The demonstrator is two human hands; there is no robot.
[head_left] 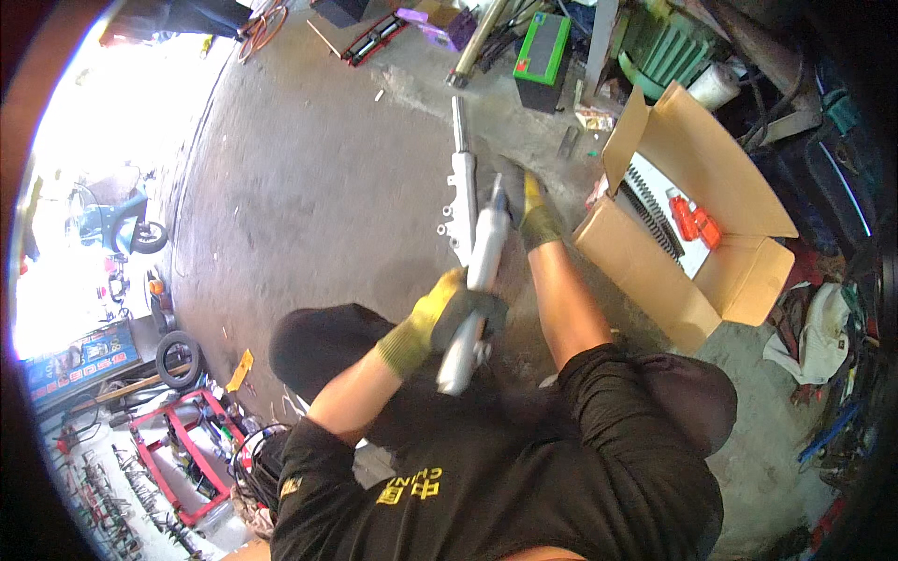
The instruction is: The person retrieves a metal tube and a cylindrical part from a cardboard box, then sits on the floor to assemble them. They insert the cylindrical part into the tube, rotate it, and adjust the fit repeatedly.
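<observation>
The left hand (pixel 451 310), in a yellow and dark glove, has its fingers clamped around the middle of a silver metal tube (pixel 487 245), which is held tilted above the floor (pixel 309 187), in front of the person's body. The thin end of this tube points away from the person. The right hand (pixel 530 201), also gloved, is just beside this upper end; its fingers are blurred and partly hidden, so I cannot tell whether they grip it. A second silver tube (pixel 460 192), with small lugs on its side, lies beyond the held one, which partly covers it. To the right, an open cardboard box (pixel 645 280) contains dark springs (pixel 653 217) and red items (pixel 694 224). A green and black battery (pixel 543 51) stands farther ahead.
</observation>
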